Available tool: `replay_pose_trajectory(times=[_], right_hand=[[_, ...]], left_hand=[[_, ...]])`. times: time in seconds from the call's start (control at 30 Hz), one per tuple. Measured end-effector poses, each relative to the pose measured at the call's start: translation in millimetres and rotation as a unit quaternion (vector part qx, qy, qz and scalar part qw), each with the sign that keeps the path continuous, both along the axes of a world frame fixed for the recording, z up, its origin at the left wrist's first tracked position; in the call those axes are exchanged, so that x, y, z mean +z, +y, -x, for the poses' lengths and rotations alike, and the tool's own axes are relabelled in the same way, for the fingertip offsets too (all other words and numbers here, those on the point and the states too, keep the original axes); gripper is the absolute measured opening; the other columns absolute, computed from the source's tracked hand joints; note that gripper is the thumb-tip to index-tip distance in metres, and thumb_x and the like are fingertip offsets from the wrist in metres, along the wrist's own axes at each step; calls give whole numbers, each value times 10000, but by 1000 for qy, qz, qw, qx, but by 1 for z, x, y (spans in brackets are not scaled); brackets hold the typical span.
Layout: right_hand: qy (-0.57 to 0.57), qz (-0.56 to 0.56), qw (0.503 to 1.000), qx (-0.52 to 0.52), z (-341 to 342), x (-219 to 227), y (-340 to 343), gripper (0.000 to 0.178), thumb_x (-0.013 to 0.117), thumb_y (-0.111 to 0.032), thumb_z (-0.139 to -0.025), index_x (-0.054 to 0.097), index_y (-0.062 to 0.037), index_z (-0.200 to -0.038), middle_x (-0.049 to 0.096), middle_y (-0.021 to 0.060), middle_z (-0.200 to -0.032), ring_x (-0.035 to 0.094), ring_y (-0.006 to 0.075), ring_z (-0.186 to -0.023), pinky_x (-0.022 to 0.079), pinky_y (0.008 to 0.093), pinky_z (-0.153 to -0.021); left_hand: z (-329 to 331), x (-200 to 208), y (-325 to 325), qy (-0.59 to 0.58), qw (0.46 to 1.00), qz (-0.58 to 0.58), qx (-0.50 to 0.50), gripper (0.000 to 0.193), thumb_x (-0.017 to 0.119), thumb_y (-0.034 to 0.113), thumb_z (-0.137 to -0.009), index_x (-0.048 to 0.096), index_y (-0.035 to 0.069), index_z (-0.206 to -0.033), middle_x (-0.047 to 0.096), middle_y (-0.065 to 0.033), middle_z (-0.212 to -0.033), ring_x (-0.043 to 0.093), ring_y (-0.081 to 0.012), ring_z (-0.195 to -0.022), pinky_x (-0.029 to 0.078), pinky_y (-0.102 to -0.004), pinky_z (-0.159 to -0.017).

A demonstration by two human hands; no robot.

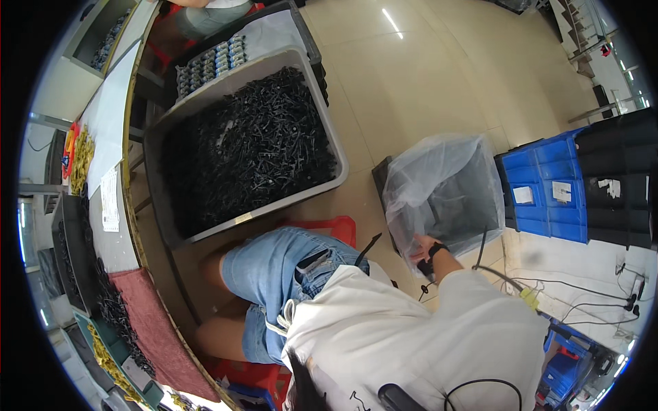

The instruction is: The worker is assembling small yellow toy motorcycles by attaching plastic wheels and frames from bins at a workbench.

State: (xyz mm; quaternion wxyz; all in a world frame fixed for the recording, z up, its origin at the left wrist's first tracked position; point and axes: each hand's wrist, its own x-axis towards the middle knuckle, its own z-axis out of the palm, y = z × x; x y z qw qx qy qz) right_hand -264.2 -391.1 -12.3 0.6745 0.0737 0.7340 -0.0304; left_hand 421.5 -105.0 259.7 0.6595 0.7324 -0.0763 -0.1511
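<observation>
My right hand [428, 247], with a black band on the wrist, is at the near left edge of a clear plastic bag [439, 152]. Its fingers appear closed on the film, partly hidden by folds. The bag lines a dark bin [382, 179] on the floor to my right, and its mouth is spread wide. Inside, only dim grey shapes show through the plastic. My left hand is out of view.
A large grey tub [340, 154] full of small black parts stands ahead. A workbench with a red cloth [154, 322] runs along the left. Blue crates [545, 185] and black crates [617, 175] stand at the right, near loose cables [576, 305].
</observation>
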Motion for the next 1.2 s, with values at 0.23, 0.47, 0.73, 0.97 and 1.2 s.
replay_pose_trajectory(times=[0.23,0.47,0.73,0.97,1.2], right_hand=[[65,-1,994,-89,-39,-50,15,804,414,-566,-915,303,61,-1405,478,287,-1330,532,352,-1201,255,567,-1075],[153,7,967,-202,-48,-84,-50,764,411,-534,-923,307,43,-1413,496,234,-1339,508,348,-1226,312,504,-1072],[250,15,918,-307,-31,-106,-47,726,407,-502,-932,312,25,-1421,514,181,-1348,485,344,-1252,370,442,-1070],[140,171,975,-24,-114,-95,-136,717,407,-495,-930,319,22,-1419,511,177,-1353,486,336,-1251,377,438,-1063],[-31,331,910,248,-257,-77,-238,708,406,-488,-929,327,19,-1418,507,174,-1358,488,328,-1251,385,433,-1057]], left_hand=[[2,5,30,-80,993,-66,55,660,485,463,-936,394,-30,-1366,476,-193,-1366,516,-326,-1173,395,-458,-1034],[-14,-11,53,-141,976,-124,111,662,481,460,-937,387,-30,-1373,471,-193,-1372,516,-326,-1176,392,-465,-1039],[-36,-38,74,-184,945,-204,175,665,475,456,-938,378,-31,-1380,466,-193,-1378,515,-326,-1178,388,-474,-1045],[71,-9,190,-201,835,-261,441,667,471,454,-938,371,-31,-1385,462,-193,-1383,515,-326,-1180,385,-480,-1050],[91,12,149,-110,800,222,547,464,560,402,-910,538,48,-1208,614,-77,-1131,604,-241,-1012,514,-360,-860]])
